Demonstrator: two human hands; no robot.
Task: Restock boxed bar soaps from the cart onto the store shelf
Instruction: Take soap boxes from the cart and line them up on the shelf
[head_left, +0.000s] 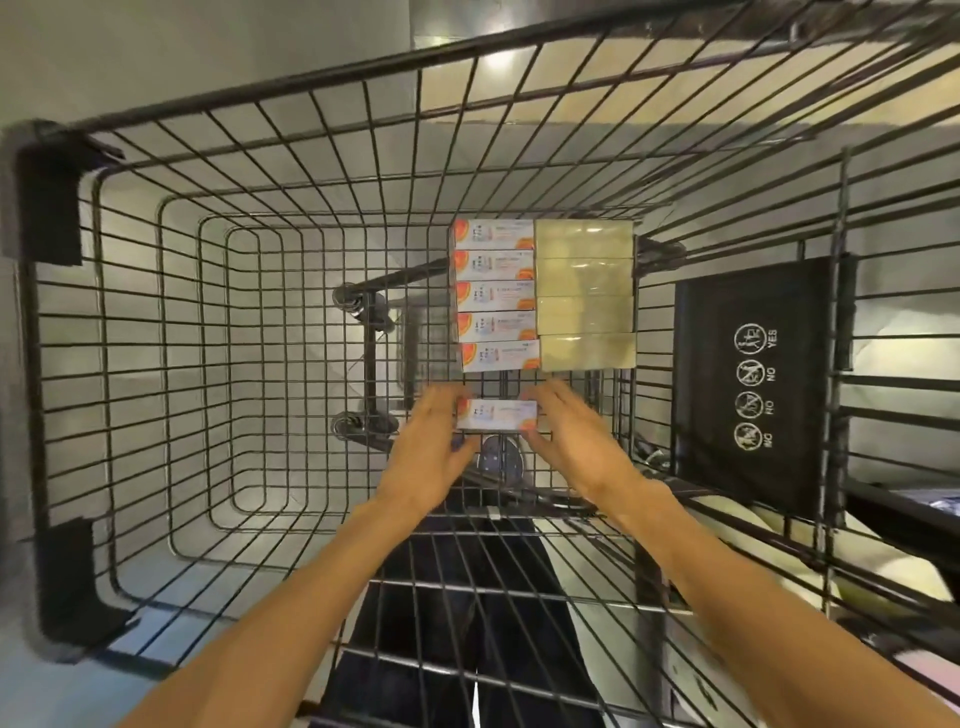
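A single white soap box (496, 414) with an orange print at its ends lies on the wire floor of the cart (218, 156), near the cart's near right corner. Both hands are on it. The left hand (431, 447) holds its left end, fingers over the top edge and thumb under the lower edge. The right hand (569, 441) holds its right end in the same pinching way, so each grip is closed on this one box, though motion blur softens the fingertips.

Just beyond the box, apart from it, a column of five matching white-and-orange boxes (496, 296) lies flat, long sides touching. Directly to their right, touching them, sits a column of four pale yellow-green boxes (586, 296), running toward the cart's right wall.

On that right wall the black child-seat flap (748, 379) stands with round white yes/no pictograms printed on it. Under the mesh floor the cart's frame and two castor wheels (358, 304) show through, above a grey floor (156, 57). The person's dark trousers (467, 613) appear below the near edge of the basket.
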